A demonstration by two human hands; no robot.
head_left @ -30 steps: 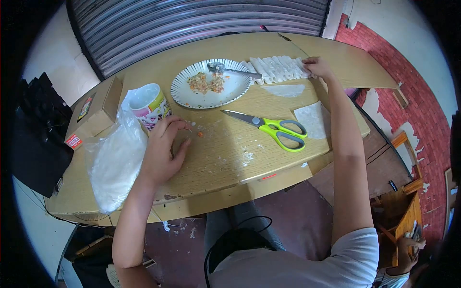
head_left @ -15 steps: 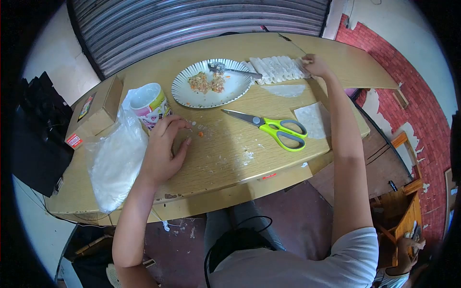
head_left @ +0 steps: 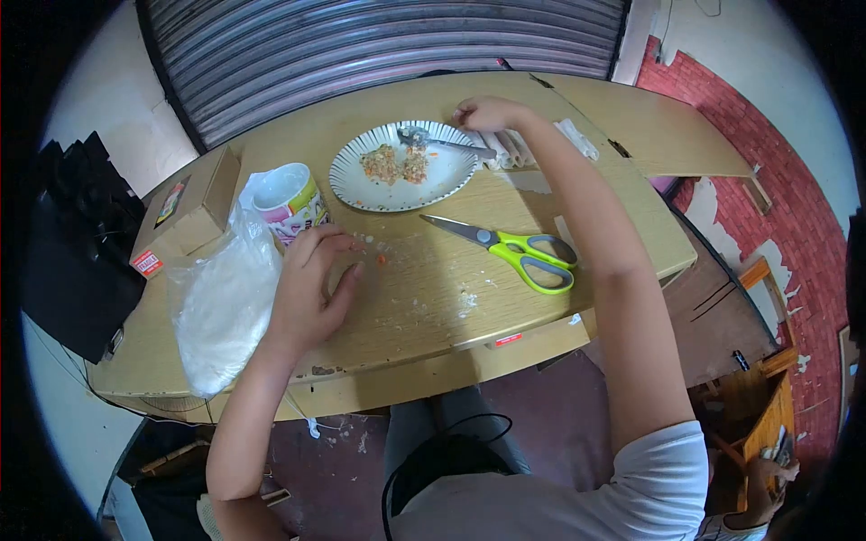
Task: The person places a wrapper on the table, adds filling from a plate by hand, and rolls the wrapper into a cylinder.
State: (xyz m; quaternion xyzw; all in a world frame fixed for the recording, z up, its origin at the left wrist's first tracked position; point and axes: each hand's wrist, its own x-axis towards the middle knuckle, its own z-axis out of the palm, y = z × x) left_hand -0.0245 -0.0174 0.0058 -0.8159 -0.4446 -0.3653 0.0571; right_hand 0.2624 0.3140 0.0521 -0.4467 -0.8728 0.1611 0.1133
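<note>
My left hand rests on the table with its fingers curved and apart, holding nothing, just in front of a printed mug. My right hand is at the far end of a row of white wrapped rolls, just behind the plate's right side. Its fingers are curled together, and whatever is under them is hidden. My right forearm covers part of the row. A white ridged plate holds two heaps of chopped filling and a spoon. Green-handled scissors lie open on the table.
A plastic bag of white material and a cardboard box stand at the left, beside a black object. Thin white sheets lie partly under my right arm. Crumbs dot the wooden tabletop. Another person's hand shows at lower right.
My right hand has moved left along the row, from its right end to its left end behind the plate. My left hand stays by the mug. The view has shifted slightly.
</note>
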